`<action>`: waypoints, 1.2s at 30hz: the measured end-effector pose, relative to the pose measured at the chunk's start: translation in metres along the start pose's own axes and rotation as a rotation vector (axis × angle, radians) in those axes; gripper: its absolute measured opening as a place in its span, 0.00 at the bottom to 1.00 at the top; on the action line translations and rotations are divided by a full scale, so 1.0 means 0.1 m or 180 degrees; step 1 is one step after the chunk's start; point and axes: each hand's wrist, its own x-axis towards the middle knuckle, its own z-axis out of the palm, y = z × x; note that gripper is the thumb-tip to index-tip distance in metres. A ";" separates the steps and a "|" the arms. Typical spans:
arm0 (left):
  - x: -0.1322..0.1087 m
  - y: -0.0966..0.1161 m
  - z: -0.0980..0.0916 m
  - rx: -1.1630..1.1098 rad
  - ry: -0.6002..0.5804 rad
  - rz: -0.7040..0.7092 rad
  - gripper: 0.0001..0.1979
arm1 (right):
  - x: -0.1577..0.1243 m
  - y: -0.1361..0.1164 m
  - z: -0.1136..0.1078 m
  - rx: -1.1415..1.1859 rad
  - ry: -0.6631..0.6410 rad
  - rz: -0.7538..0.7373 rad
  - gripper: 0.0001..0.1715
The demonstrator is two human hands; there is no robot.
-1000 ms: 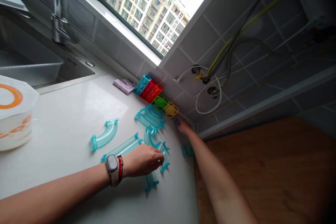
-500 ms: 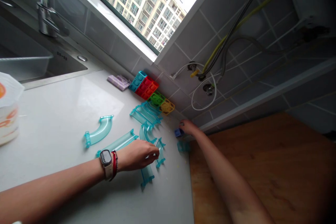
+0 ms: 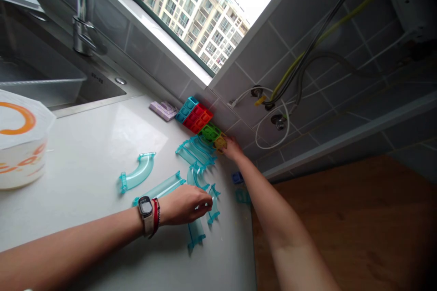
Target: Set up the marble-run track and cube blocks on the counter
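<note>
My left hand (image 3: pixel 186 203), with a watch on its wrist, rests on the white counter (image 3: pixel 85 145), fingers curled over a small curved teal track piece (image 3: pixel 214 204). My right hand (image 3: pixel 232 148) reaches to the back corner and closes on the yellow cube frame (image 3: pixel 220 142), which stands beside the green cube (image 3: pixel 209 132). Red cubes (image 3: pixel 198 118) and a blue cube (image 3: pixel 186 108) stand in a row along the wall. A small dark blue block (image 3: pixel 237 177) lies on the counter beside my right forearm. More teal tracks (image 3: pixel 194 151) lie between my hands.
A curved teal track (image 3: pixel 136 173) and a straight one (image 3: pixel 162 187) lie left of my left hand. A white tub with orange print (image 3: pixel 20 143) stands at the left. The sink (image 3: pixel 51 86) and tap (image 3: pixel 82 32) sit behind. A wooden surface (image 3: pixel 341 227) drops off to the right.
My right hand let go of the small dark blue block near the counter edge and moved back up to the yellow cube. My left hand stayed on the curved track piece.
</note>
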 end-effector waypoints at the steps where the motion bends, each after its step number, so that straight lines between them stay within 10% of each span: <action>1: 0.00 0.00 0.00 0.0002 -0.0008 -0.0017 0.07 | 0.03 -0.01 0.00 -0.0035 -0.0081 0.0011 0.26; 21: 0.00 0.01 -0.01 -0.0056 -0.0139 -0.0132 0.07 | 0.07 -0.13 -0.18 -0.0822 -0.0645 0.0347 0.22; 36: -0.02 0.01 -0.01 0.0066 -0.0160 -0.0188 0.06 | 0.25 -0.07 -0.04 -0.0417 -0.0246 0.0155 0.23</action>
